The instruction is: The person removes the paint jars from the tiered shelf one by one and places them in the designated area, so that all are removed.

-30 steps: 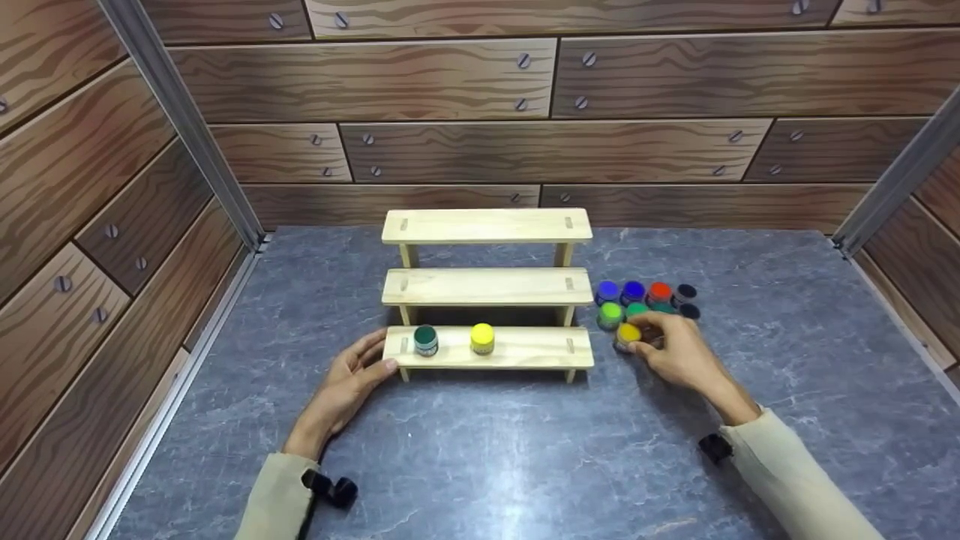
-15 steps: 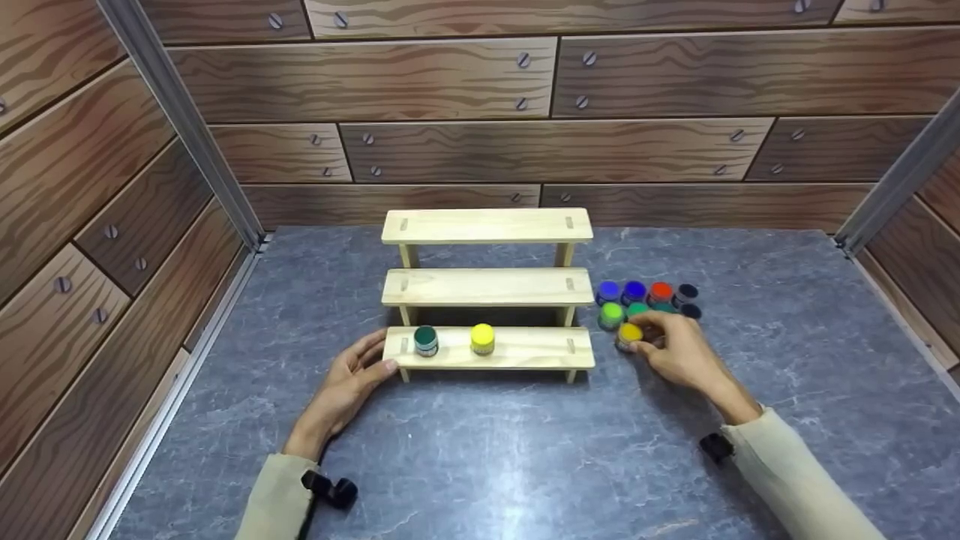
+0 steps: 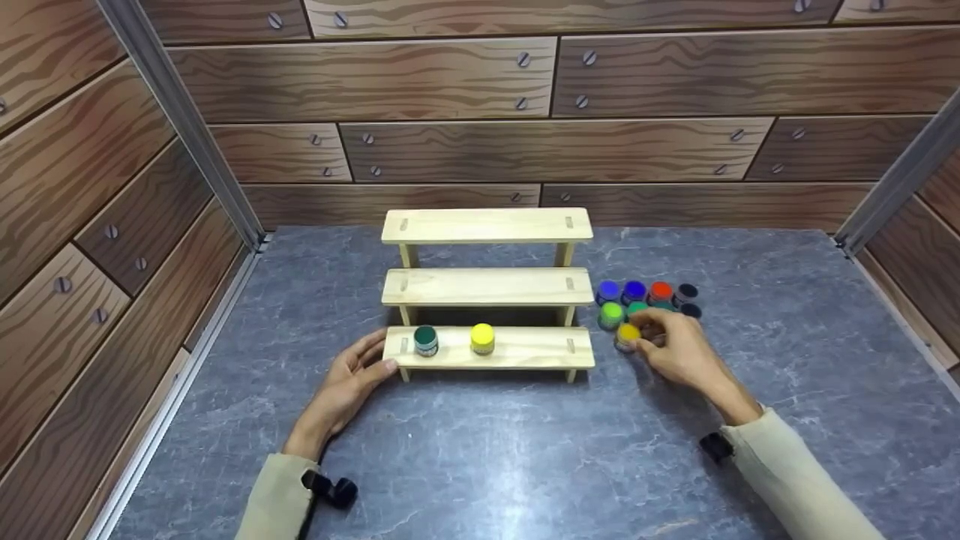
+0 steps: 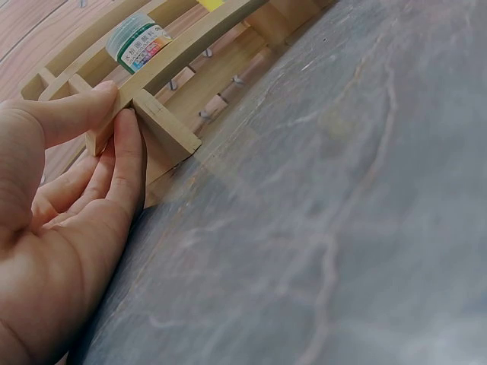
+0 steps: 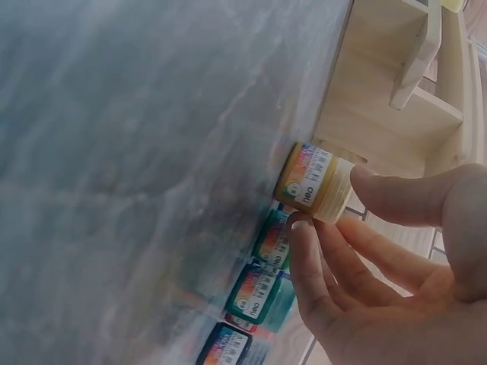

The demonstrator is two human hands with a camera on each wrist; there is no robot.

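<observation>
In the head view my left hand (image 3: 346,384) grips the left end of a three-tier wooden display stand (image 3: 529,358), thumb on top of the lowest shelf and fingers beneath, as the left wrist view also shows. A dark green paint jar (image 3: 426,341) and a yellow paint jar (image 3: 482,339) stand upright on that shelf. Right of the stand, my right hand (image 3: 677,351) pinches a dark-yellow paint jar (image 5: 312,182) by its lid, between thumb and fingertips. This jar is upright at the table, at the front of a group of jars.
Behind the right hand stand several more jars in close rows, including a light green jar (image 3: 611,315), a blue jar (image 3: 634,291), a red jar (image 3: 661,291) and a black jar (image 3: 685,292). Wood-patterned walls (image 3: 450,82) enclose the grey marbled table (image 3: 480,465).
The dark-yellow jar has shifted very slightly left at my right fingertips over the last half second. My left hand and the stand have kept their places.
</observation>
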